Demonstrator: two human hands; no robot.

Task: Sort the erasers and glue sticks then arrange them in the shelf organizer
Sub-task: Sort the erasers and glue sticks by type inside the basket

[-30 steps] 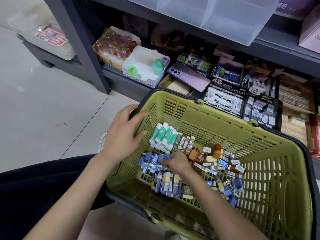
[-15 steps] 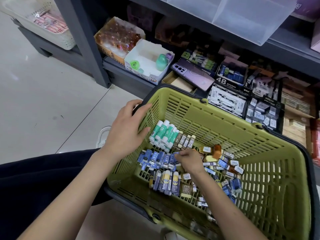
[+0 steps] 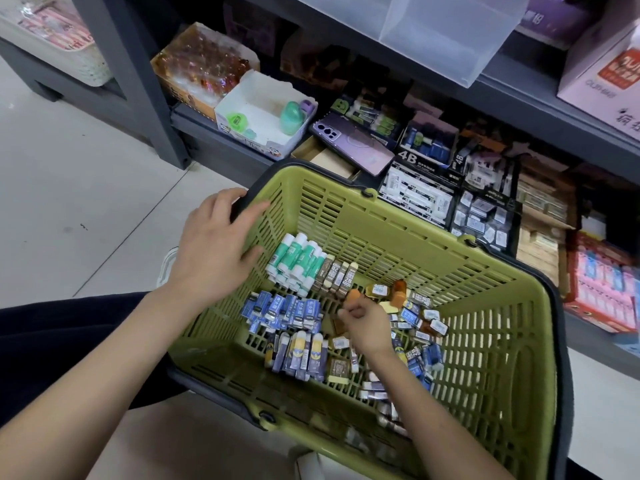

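Right hand (image 3: 363, 325) shifted off blue erasers (image 3: 284, 311), fingers curled, grasp unclear; left hand (image 3: 214, 247) spread on basket (image 3: 415, 224).

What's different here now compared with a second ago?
The right hand has moved right, off the row of blue erasers it was covering, to the loose mixed erasers. Its fingers are curled, but I cannot tell whether they pinch one. The left hand still rests on the green basket edge, and the glue sticks lie in their row as before.
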